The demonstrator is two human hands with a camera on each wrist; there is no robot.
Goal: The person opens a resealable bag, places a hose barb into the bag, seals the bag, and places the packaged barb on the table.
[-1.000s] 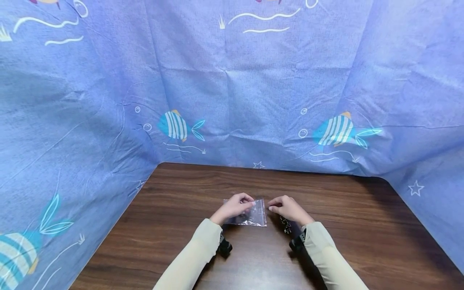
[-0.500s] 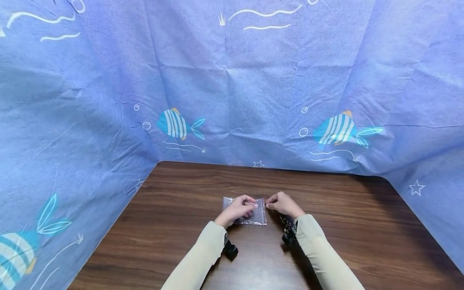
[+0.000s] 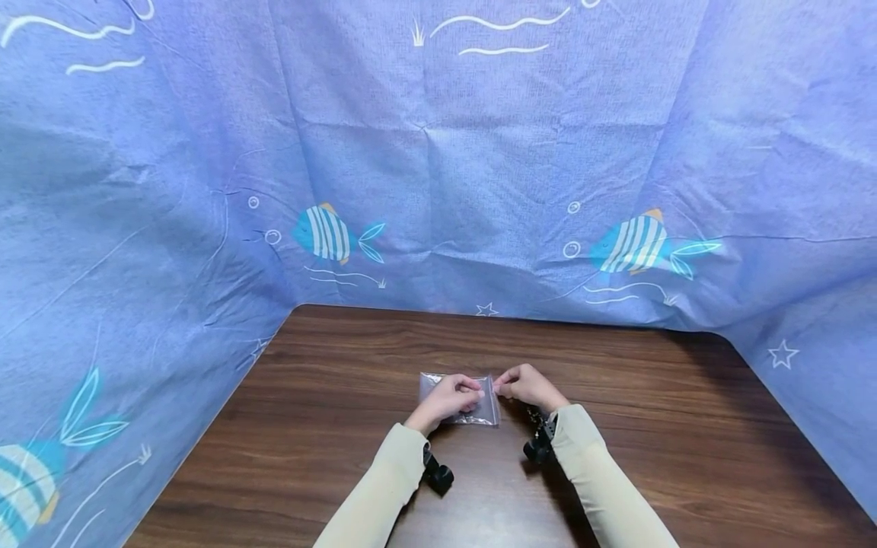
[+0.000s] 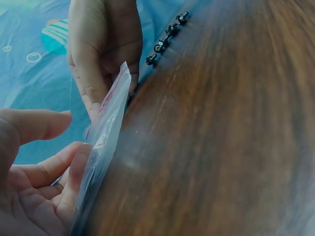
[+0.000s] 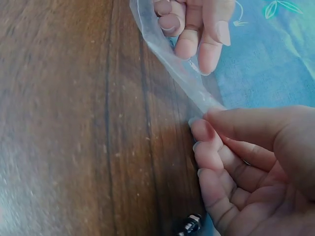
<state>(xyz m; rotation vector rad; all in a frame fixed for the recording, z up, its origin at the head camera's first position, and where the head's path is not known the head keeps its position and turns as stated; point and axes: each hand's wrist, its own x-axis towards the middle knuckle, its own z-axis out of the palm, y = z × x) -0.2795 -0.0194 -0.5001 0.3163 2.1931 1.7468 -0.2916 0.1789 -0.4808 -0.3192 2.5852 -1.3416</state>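
A clear zip bag (image 3: pixel 489 412) with a red line along its zip edge lies flat on the wooden table. My left hand (image 3: pixel 448 399) is over its left part, the fingers touching the plastic. In the left wrist view the left thumb stands apart from those fingers (image 4: pixel 74 169). At the bag's right, zip end, my right hand (image 3: pixel 533 387) pinches the edge between thumb and forefinger, as the right wrist view shows. Several small dark metal pieces (image 4: pixel 160 45), like bolts with nuts, lie in a row beside the right hand; in the head view the right wrist partly covers them.
The dark wooden table (image 3: pixel 329 358) has rounded far corners. Behind it and on both sides hangs a blue cloth (image 3: pixel 493 190) printed with fish. A black wrist camera (image 3: pixel 438 478) on the left arm and another (image 3: pixel 537 447) on the right sit low over the tabletop.
My right hand has moved left, from beside the bag to its zip edge, and now pinches it. The right wrist covers more of the metal pieces. My left hand has barely shifted.
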